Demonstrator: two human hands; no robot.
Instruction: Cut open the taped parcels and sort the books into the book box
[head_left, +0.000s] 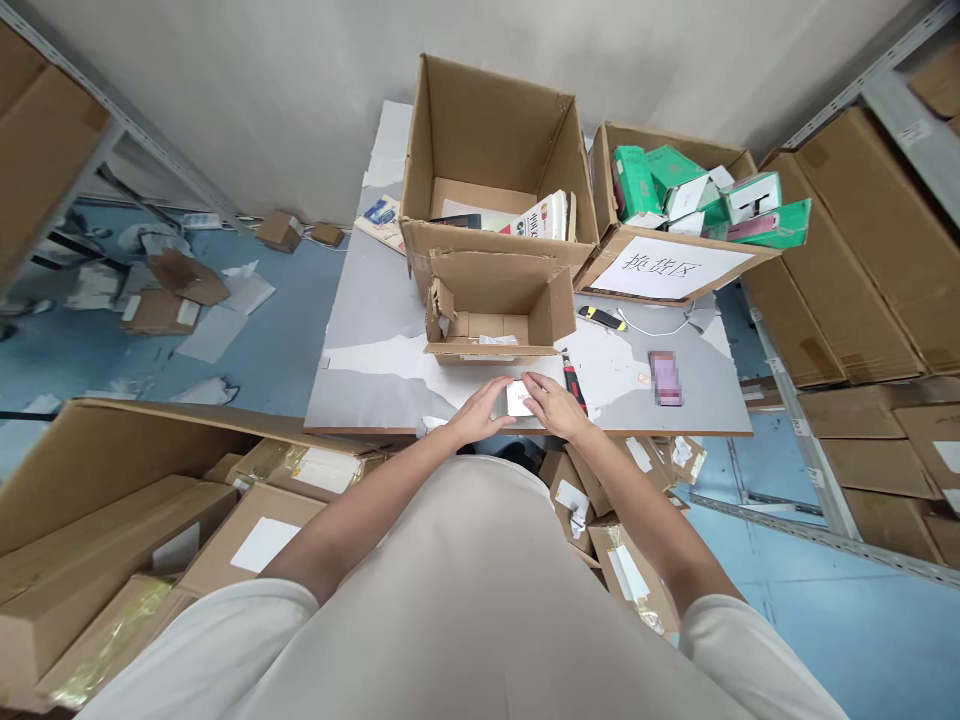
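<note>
Between my two hands is a small white box (pixel 517 398) with dark print on top, close to the table's front edge. My left hand (pixel 480 412) grips its left side, fingers curled round it. On the right side my right hand (pixel 553 403) holds it, with fingertips on the top face. A small open carton (pixel 495 350) stands just beyond my hands, with some white paper inside. Right of my right hand lies a red and black utility knife (pixel 574 382).
Behind stands a large open carton (pixel 495 240) with books. Beside it, another carton (pixel 675 265) holds green boxes. A yellow and black cutter (pixel 602 318) and a blurred pink object (pixel 665 378) lie on the table (pixel 360 360). Cartons (pixel 262 540) crowd the floor below.
</note>
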